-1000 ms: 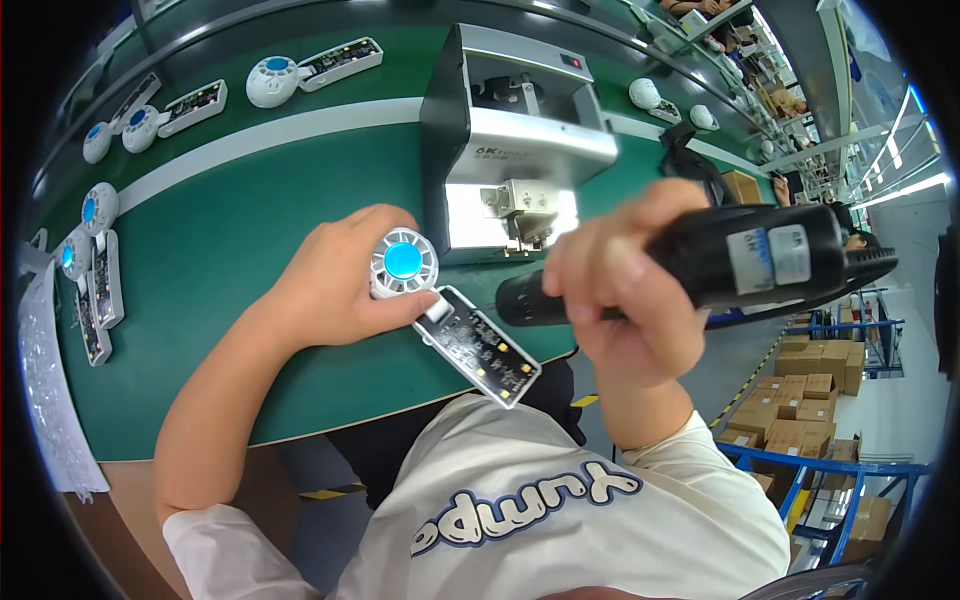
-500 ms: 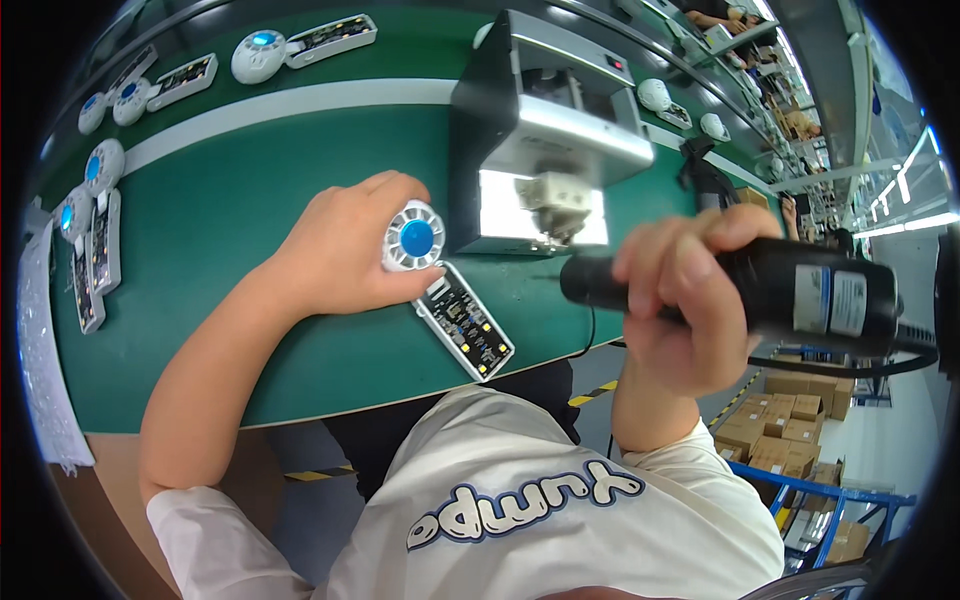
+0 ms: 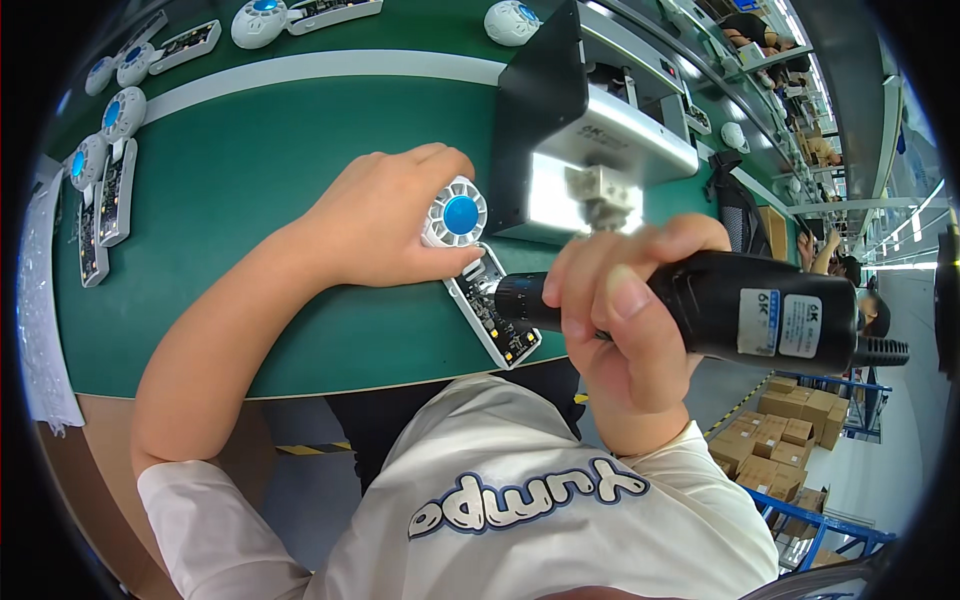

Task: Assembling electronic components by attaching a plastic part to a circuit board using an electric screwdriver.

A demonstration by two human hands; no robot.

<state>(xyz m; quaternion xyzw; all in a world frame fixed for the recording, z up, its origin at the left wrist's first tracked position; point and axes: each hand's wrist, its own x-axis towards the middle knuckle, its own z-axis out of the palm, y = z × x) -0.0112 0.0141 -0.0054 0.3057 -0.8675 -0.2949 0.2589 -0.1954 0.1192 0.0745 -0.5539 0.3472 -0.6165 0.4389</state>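
My left hand is closed around the white round end of a device with a blue disc on its face. Joined to that end is an open, narrow white housing holding a black circuit board, slanting toward my body on the bench. In my right hand is a black electric screwdriver, held nearly level with its fingers wrapped round the front. Its nose is over the upper part of the circuit board, by a shiny metal spot; whether the bit touches a screw I cannot tell.
A silver and black box-shaped machine, probably a screw feeder, stands just beyond my right hand. Similar white devices lie at the left and along the back. Bubble wrap hangs at the left edge. Cardboard boxes are stacked on the right.
The screwdriver has moved left from beside the machine, onto the circuit board. My left hand still holds the device. The whole view has shifted a little.
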